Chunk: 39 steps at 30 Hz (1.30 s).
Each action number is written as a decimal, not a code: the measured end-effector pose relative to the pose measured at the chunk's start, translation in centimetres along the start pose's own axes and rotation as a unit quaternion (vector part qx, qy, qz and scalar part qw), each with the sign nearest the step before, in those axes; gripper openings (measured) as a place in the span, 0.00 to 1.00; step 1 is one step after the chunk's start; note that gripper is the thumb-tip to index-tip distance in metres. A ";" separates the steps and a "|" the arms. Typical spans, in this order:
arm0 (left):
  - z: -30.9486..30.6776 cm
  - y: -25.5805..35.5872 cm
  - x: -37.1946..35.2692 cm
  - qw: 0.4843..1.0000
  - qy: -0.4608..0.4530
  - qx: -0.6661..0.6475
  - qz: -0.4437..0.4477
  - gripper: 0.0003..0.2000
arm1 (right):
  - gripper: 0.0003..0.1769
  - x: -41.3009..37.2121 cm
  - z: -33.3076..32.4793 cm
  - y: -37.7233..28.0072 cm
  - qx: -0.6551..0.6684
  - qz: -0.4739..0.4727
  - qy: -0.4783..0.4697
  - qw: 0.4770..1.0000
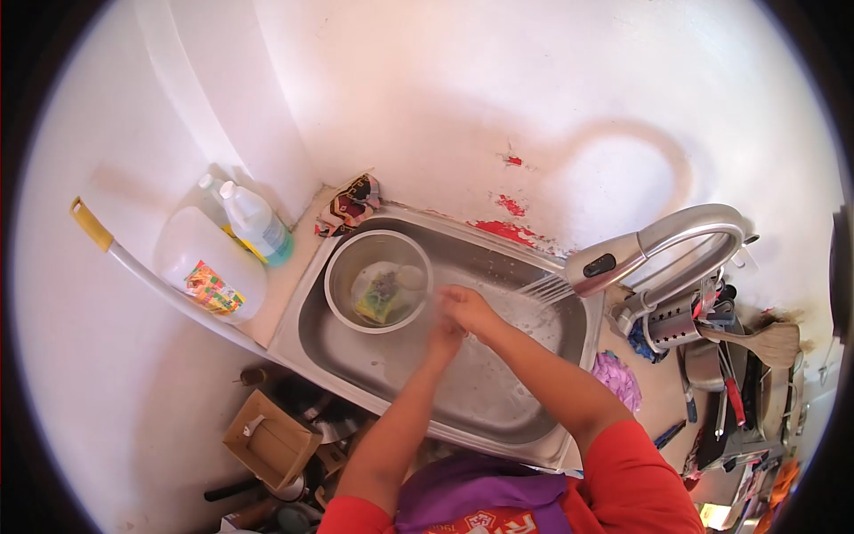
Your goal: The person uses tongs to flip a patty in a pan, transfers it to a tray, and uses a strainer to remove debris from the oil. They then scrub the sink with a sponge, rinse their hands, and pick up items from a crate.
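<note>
Both hands are close together over the steel sink (pixel 480 405), just right of a round pot (pixel 335 303). In the pot are liquid and a green and yellow sponge-like item (pixel 375 307). My right hand (pixel 469 309) meets my left hand (pixel 443 331), which is blurred. Something pale and blurred, perhaps a utensil or glass, shows at the pot's right side near the fingers; whether a hand holds it is unclear. Water sprays from the curved faucet (pixel 614 264) to the right of the hands.
Bottles (pixel 253 218) and a large jug (pixel 209 262) stand left of the sink. A patterned cloth (pixel 351 205) lies at the back corner. Right of the faucet are a utensil holder (pixel 672 325) and a purple bundle (pixel 616 380). A cardboard box (pixel 267 440) sits below left.
</note>
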<state>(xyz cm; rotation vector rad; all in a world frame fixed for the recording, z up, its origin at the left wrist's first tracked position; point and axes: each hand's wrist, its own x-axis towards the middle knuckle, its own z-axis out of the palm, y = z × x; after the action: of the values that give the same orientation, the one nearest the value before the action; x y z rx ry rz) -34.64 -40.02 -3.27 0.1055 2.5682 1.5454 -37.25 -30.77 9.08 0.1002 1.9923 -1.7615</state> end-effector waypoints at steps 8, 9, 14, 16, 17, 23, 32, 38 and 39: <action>0.2 7.3 -1.2 0.735 -0.123 -0.618 -0.252 0.22 | 0.22 0.2 -5.1 7.2 0.098 0.036 0.168 0.980; 0.6 9.3 -1.3 0.729 -0.123 -0.623 -0.255 0.23 | 0.25 0.7 -5.6 7.9 0.079 0.074 0.204 0.973; 4.1 8.5 2.3 0.764 0.038 -0.585 -0.270 0.30 | 0.32 -1.5 -2.1 7.0 0.067 -0.046 0.136 0.987; 3.1 11.9 0.2 0.730 0.034 -0.633 -0.254 0.30 | 0.31 -1.5 -3.1 6.7 0.107 -0.037 0.133 0.985; 3.9 11.5 -0.2 0.747 0.024 -0.621 -0.237 0.31 | 0.30 -0.2 -3.8 9.1 0.008 -0.090 0.156 0.984; 1.3 10.7 -0.3 0.741 -0.018 -0.604 -0.295 0.34 | 0.26 -0.3 -1.7 13.2 -0.188 -0.127 0.175 0.958; -0.2 11.6 -1.0 0.641 -0.027 -0.719 -0.265 0.32 | 0.16 -1.1 -1.2 7.7 -0.068 -0.210 0.347 0.912; 0.9 10.5 -1.1 0.694 0.007 -0.703 -0.151 0.23 | 0.12 1.0 -2.6 9.0 -0.026 -0.177 0.188 0.966; 1.0 10.4 -1.6 0.701 -0.005 -0.702 -0.130 0.20 | 0.11 -1.2 -2.3 6.1 -0.006 -0.146 0.204 0.968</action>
<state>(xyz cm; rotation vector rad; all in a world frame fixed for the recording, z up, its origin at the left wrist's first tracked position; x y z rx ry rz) -33.06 -34.46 5.63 -0.3863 0.6970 2.7362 -34.73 -27.25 4.11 0.1854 2.4101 -2.0433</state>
